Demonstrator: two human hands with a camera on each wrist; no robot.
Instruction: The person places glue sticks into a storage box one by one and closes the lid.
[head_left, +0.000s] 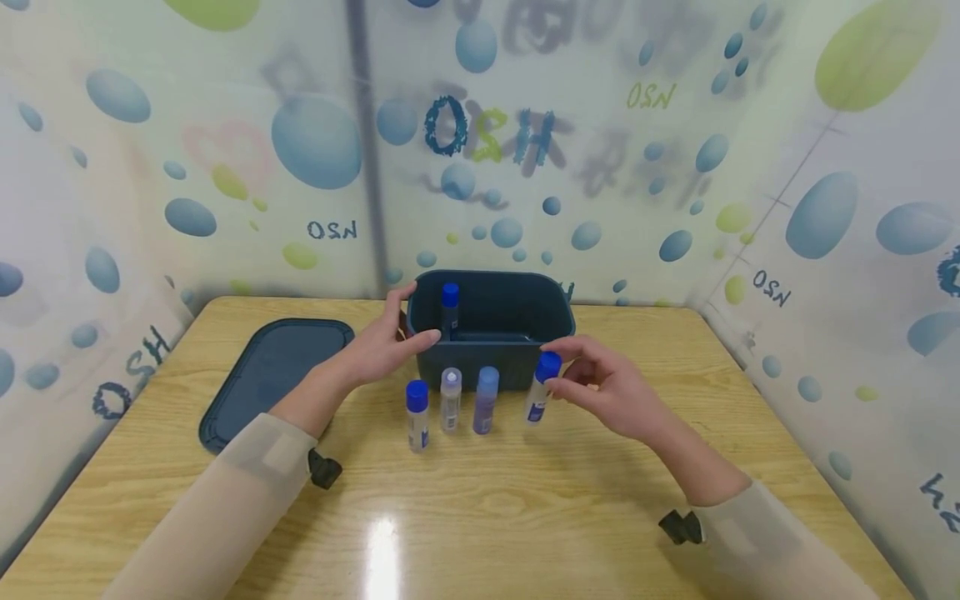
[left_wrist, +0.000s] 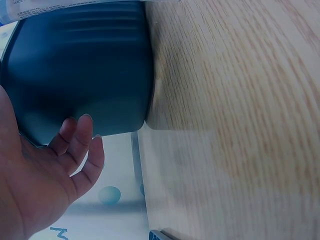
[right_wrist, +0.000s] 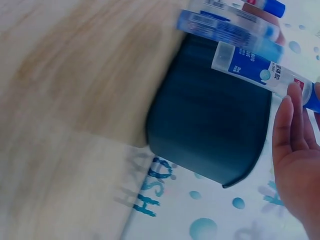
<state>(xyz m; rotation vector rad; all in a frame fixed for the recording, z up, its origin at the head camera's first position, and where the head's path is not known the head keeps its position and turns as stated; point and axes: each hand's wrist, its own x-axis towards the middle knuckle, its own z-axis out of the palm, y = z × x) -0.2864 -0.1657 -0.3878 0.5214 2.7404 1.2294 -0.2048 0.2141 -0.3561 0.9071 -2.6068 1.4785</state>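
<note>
In the head view my right hand pinches the blue cap of a clear liquid glue bottle, tilted in front of a dark blue plastic bin. The right wrist view shows this glue bottle with its blue and white label and the fingertips at its capped end. My left hand holds the bin's left end, thumb over the front rim; its other fingers lie along the outer wall in the left wrist view. Inside the bin, at the left, stands another blue-capped glue bottle.
Three more bottles stand before the bin: a blue-capped one, a clear-capped one and a bluish one. A dark blue lid lies flat at the table's left. Behind the wooden table hangs a patterned curtain.
</note>
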